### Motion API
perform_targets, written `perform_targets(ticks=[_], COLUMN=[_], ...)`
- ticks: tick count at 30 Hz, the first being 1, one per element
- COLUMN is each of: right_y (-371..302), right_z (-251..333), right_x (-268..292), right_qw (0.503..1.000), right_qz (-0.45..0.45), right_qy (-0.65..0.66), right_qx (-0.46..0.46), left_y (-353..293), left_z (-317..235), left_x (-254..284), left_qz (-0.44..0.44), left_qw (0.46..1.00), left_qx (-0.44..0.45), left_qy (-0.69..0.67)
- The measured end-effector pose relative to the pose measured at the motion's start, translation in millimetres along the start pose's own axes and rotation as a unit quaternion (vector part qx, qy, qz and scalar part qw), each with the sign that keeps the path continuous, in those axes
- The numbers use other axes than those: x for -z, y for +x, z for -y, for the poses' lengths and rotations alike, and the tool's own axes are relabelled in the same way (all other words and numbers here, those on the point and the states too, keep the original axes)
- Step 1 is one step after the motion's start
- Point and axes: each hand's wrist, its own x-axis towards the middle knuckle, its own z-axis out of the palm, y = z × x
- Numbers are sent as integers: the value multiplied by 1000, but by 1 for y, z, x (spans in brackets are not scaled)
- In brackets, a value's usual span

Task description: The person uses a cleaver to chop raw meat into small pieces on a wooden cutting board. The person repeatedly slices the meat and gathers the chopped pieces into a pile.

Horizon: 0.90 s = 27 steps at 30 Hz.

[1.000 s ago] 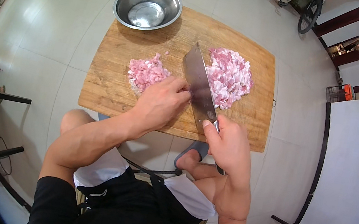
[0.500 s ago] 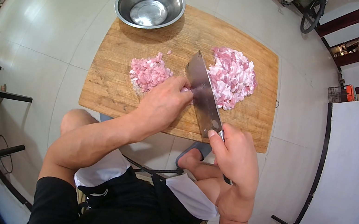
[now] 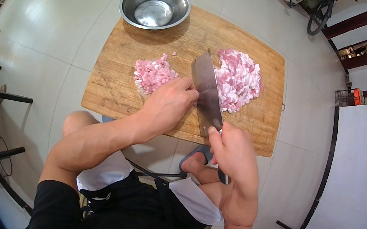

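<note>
Lying on the cutting board (image 3: pixel 119 66), diced meat (image 3: pixel 153 76) is heaped left of the board's centre and sliced meat (image 3: pixel 238 80) right of it. Between the heaps a broad cleaver (image 3: pixel 209 94) is held, its blade pointed toward the board's far edge. The handle (image 3: pixel 223 176), beyond the board's near edge, is wrapped firmly by the grip of the right hand (image 3: pixel 235 149), with the thumb laid near the blade's heel. Over the board's middle the left hand (image 3: pixel 173 101) is curled close to the blade; whether anything is pinned in its grip cannot be told, as the fingertips are hidden. The cleaver is judged stiff and fairly heavy, best taken by its handle; the meat is judged soft, light and slippery, best pressed under tucked fingertips. Compared with half a second earlier, the right hand and handle are shifted leftward relative to the board, and the blade is angled slightly differently. Both heaps and the steel bowl (image 3: pixel 154 13) at the board's far left corner are left essentially unchanged.
</note>
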Motion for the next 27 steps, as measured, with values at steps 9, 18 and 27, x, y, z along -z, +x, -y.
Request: perform_targets(ticks=[9,18,27], right_y=[53,55,-3], right_z=[3,-9,3], right_x=[-17,-11,6], right_qw=[997,964,997], right_qz=[-67,-68,-32], right_qy=[21,258,70], right_qx=[37,6,7], left_y=[1,-6,-9], left_z=[0,-4,3], left_x=[6,16,4], left_qz=[15,-3,-10], left_qw=[1000,1000,1000], left_qx=[-26,-8,-18], left_qy=[-2,-24,8])
